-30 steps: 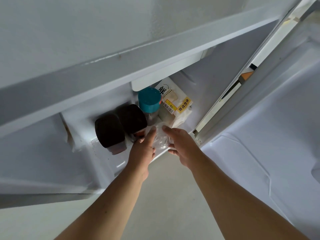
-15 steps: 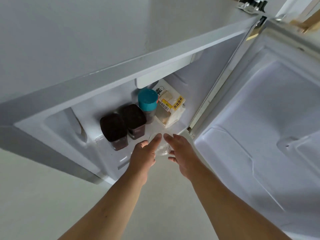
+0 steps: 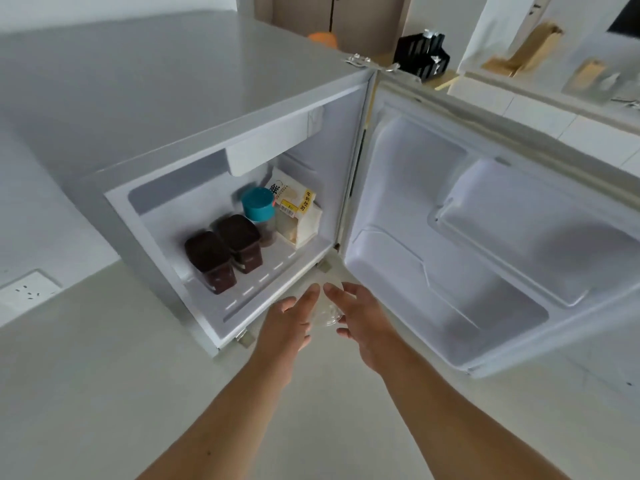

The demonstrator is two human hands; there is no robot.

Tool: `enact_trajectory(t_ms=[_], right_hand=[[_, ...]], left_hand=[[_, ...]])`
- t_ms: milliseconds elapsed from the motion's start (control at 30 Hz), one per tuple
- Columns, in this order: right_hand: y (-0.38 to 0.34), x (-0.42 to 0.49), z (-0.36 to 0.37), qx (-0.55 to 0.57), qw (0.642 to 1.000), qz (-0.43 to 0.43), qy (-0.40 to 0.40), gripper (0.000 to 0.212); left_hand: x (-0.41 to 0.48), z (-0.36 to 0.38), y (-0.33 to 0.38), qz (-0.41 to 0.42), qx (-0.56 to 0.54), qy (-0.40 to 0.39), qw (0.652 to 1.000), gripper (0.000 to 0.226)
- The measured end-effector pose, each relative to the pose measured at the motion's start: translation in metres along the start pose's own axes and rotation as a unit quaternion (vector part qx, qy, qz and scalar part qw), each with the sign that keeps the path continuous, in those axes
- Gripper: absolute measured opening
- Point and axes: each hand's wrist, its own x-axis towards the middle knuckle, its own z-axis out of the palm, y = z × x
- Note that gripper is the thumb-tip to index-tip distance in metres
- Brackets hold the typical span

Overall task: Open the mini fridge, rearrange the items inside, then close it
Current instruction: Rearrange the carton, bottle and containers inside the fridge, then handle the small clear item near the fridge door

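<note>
The small white mini fridge [image 3: 194, 109] stands with its white door [image 3: 485, 237] swung wide open to the right. In front of the open compartment, out over the pale floor [image 3: 104, 393], both hands hold a small clear glass bowl [image 3: 327, 311] between them. The left hand [image 3: 291, 323] cups the bowl's left side with fingers loosely curled and the thumb stretched up along the rim; the right hand [image 3: 360, 317] closes round its right side in the same half-open way, thumb pointing towards the fridge. The bowl is just outside the near lip of the fridge, not on the fridge's floor.

Inside, on the fridge's floor, two dark brown lidded rectangular containers [image 3: 225, 254] stand side by side at the left, touching or nearly so. Just behind and right of them is a clear jar with a teal round lid [image 3: 258, 204], and against the far right wall leans a white and yellow printed food packet [image 3: 294, 209]. A white wall socket [image 3: 26, 292] sits at the far left.
</note>
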Motion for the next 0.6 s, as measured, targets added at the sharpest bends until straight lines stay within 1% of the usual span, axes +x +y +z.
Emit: enact_trajectory(t_ms=[100, 133, 233, 300, 433, 600], right_hand=[[0.007, -0.038, -0.016, 0.005, 1.0, -0.009, 0.0, 0.089], [0.01, -0.05, -0.02, 0.008, 1.0, -0.013, 0.0, 0.089], [0.021, -0.087, -0.03, 0.011, 1.0, -0.022, -0.001, 0.089], [0.028, -0.107, -0.035, 0.015, 1.0, -0.025, -0.001, 0.088], [0.041, -0.133, -0.043, 0.007, 1.0, -0.028, 0.011, 0.087], [0.059, -0.145, -0.047, 0.012, 0.999, -0.009, 0.029, 0.083]], left_hand=[[-0.037, 0.007, -0.007, 0.002, 0.009, -0.007, 1.0, 0.089], [-0.05, 0.008, -0.009, 0.006, 0.015, -0.01, 1.0, 0.08], [-0.09, 0.009, -0.018, 0.022, 0.029, -0.03, 0.999, 0.044], [-0.111, 0.009, -0.025, 0.025, 0.032, -0.034, 0.999, 0.033], [-0.136, 0.01, -0.039, 0.025, 0.032, -0.049, 0.998, 0.029], [-0.144, 0.008, -0.053, 0.006, 0.035, -0.077, 0.996, 0.041]])
